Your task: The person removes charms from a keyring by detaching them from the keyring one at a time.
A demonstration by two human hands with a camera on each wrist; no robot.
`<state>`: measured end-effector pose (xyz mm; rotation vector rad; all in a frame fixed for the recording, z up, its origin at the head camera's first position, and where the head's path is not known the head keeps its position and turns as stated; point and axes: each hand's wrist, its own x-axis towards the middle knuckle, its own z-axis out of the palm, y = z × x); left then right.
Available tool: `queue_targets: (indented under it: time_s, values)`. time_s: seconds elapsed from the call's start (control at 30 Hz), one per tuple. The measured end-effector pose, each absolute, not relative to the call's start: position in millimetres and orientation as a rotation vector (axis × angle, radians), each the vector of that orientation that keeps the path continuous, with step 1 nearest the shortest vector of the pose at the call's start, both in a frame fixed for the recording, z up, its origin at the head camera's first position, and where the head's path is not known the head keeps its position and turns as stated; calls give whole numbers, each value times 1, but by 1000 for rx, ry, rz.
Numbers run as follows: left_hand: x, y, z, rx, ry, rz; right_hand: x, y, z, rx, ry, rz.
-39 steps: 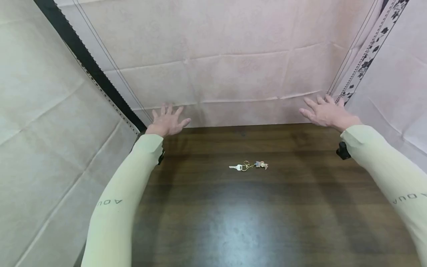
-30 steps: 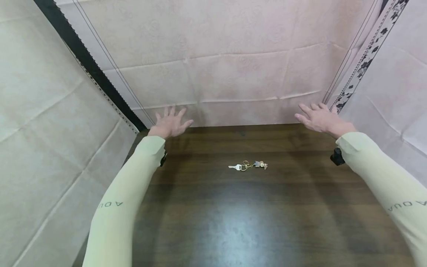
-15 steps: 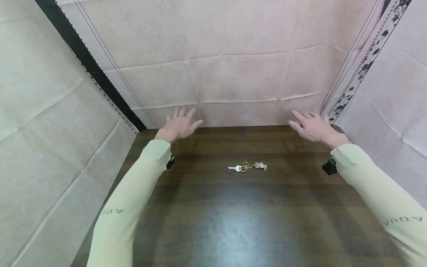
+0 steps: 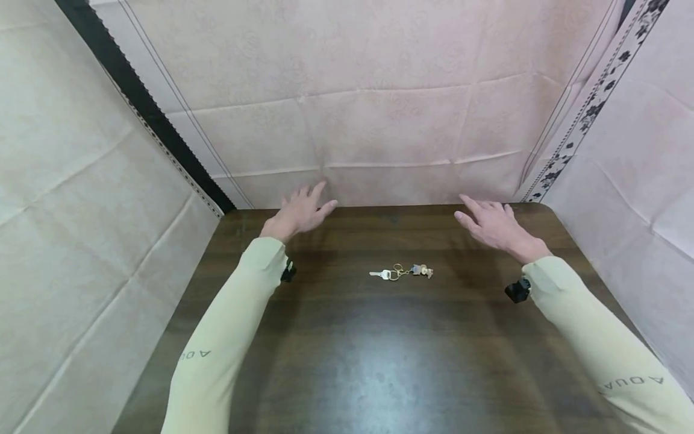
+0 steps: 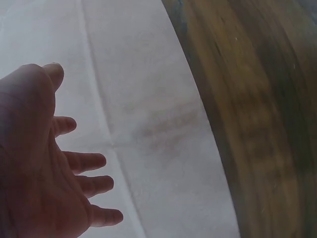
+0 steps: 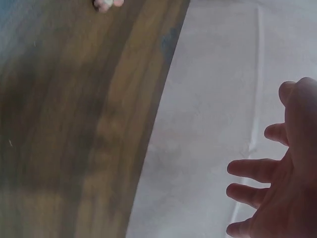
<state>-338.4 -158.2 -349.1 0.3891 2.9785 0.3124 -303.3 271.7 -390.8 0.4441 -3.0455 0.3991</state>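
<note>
A small bunch of keys [image 4: 401, 272] with a silver key, a gold ring and a little charm lies in the middle of the dark wooden table [image 4: 347, 361]. My left hand [image 4: 300, 212] hovers over the table's far left part with fingers spread and holds nothing; its open palm [image 5: 44, 173] shows in the left wrist view. My right hand [image 4: 490, 223] hovers over the far right part, fingers spread and empty, seen also as an open palm [image 6: 277, 188] in the right wrist view. Both hands are apart from the keys. The charm [image 6: 106, 4] peeks in at the top of the right wrist view.
Pale pink cloth [image 4: 379, 120] hangs behind the table's far edge, with cloth walls at the left [image 4: 81, 211] and right [image 4: 640, 150]. A black strip [image 4: 152, 114] runs down the left seam. Small black wrist cameras [image 4: 517, 290] sit under both sleeves.
Both hands have come down and inward from the back cloth toward the table's far edge, closer to the keys. The keys have not moved.
</note>
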Motion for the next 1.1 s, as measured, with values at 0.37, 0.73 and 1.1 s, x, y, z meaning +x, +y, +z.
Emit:
queue_targets:
  time_s: [0.37, 0.73, 1.1]
  values:
    - [-330, -147, -368, 425, 2961, 474, -294, 246, -423, 503, -2994, 603]
    - [-327, -126, -397, 438, 2918, 595, -288, 229, -448, 489, -2952, 813]
    - [-321, -103, -426, 460, 2894, 690, -283, 205, -472, 551, -2933, 884]
